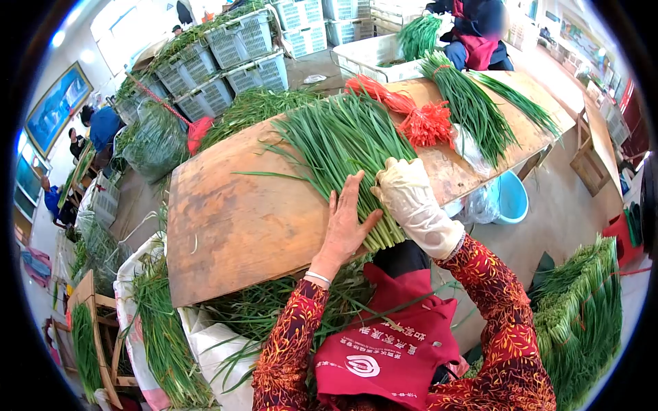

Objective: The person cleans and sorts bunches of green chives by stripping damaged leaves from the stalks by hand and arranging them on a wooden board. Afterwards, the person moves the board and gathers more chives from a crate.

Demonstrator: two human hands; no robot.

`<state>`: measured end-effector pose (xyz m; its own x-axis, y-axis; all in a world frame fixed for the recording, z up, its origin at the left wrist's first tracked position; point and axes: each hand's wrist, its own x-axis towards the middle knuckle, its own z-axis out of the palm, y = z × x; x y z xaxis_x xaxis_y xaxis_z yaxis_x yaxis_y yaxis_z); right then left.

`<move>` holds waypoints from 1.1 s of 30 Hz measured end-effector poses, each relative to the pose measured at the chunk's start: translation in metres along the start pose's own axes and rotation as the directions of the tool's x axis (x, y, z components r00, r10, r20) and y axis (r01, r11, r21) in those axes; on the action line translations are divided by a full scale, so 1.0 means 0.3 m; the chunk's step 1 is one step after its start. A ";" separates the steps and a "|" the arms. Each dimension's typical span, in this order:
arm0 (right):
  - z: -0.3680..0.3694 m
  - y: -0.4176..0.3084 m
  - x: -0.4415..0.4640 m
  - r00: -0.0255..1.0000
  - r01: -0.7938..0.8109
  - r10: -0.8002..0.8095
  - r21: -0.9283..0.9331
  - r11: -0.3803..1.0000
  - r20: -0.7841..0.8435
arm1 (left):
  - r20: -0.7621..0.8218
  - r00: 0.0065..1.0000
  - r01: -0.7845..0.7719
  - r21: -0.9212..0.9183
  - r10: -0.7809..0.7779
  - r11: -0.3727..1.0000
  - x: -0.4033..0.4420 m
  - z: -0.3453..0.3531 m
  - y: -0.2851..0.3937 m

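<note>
A broad bunch of garlic chives lies on the wooden board, leaves fanned toward the far side and cut stem ends toward me. My left hand, bare, rests against the bunch's left side near the stems, fingers stretched out and thumb apart. On the right side, my right hand wears a pale glove, its fingers curled closed at the chives. Just beyond lies a bundle of red plastic ties. A bundled bunch of chives sits farther right on the board.
The wooden board has loose chives under its near edge. Stacked grey crates stand behind. A light-blue bucket is below the right edge. Piled chive bundles are at lower right, a white sack at lower left. Another person sits opposite.
</note>
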<state>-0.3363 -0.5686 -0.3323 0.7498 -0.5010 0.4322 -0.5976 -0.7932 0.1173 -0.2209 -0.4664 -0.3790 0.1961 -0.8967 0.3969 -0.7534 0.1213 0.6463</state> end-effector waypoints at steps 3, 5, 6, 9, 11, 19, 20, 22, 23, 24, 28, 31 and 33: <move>0.017 0.004 0.016 0.998 -0.037 0.034 0.064 0.997 0.050 | -0.007 1.000 0.013 -0.004 -0.013 1.000 -0.002 -0.003 0.006; 0.024 0.011 0.023 0.995 -0.076 0.066 0.123 0.990 0.077 | -0.012 1.000 0.008 -0.016 -0.008 1.000 -0.003 -0.001 0.003; 0.025 0.017 0.020 0.997 -0.052 0.045 0.133 0.990 0.059 | -0.014 1.000 0.006 -0.022 -0.006 1.000 -0.003 0.000 0.001; 0.018 0.022 0.017 0.999 -0.009 0.002 0.126 0.992 0.049 | -0.026 1.000 0.003 -0.025 -0.003 1.000 -0.006 0.002 -0.004; 0.000 0.011 0.022 0.995 -0.012 0.004 0.071 0.997 0.100 | -0.031 1.000 0.004 -0.024 -0.004 1.000 -0.008 0.003 -0.005; 0.012 0.043 0.027 0.994 -0.009 -0.011 0.184 0.983 0.108 | -0.038 0.999 -0.002 -0.026 0.001 1.000 -0.012 0.005 -0.007; 0.014 0.049 0.027 0.994 -0.003 -0.018 0.192 0.981 0.108 | -0.041 0.999 -0.003 -0.024 0.002 1.000 -0.012 0.006 -0.009; 0.009 0.046 0.012 0.995 0.100 -0.094 0.188 0.977 -0.044 | -0.048 0.999 -0.008 -0.023 0.007 1.000 -0.012 0.011 -0.009; 0.014 0.041 0.007 0.994 0.102 -0.093 0.168 0.980 -0.058 | -0.051 0.999 -0.012 -0.021 0.011 1.000 -0.011 0.012 -0.011; 0.021 0.037 0.000 0.993 0.103 -0.093 0.149 0.984 -0.072 | -0.053 0.998 -0.017 -0.019 0.016 1.000 -0.011 0.012 -0.012; 0.036 0.041 -0.015 0.952 0.211 -0.192 0.060 0.976 -0.238 | -0.052 0.999 -0.013 -0.030 0.011 0.999 -0.012 0.011 -0.010; -0.017 0.025 0.004 0.994 0.099 -0.102 0.105 0.990 0.026 | -0.046 0.999 0.002 -0.045 -0.004 0.999 -0.013 0.004 -0.006; 0.004 0.025 0.012 0.996 0.065 -0.072 0.129 0.990 0.049 | -0.050 0.999 0.007 -0.052 -0.009 0.999 -0.012 0.004 -0.002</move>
<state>-0.3377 -0.5769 -0.3310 0.8038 -0.4592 0.3782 -0.5060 -0.8620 0.0290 -0.2220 -0.4636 -0.3816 0.2343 -0.8753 0.4230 -0.7185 0.1372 0.6819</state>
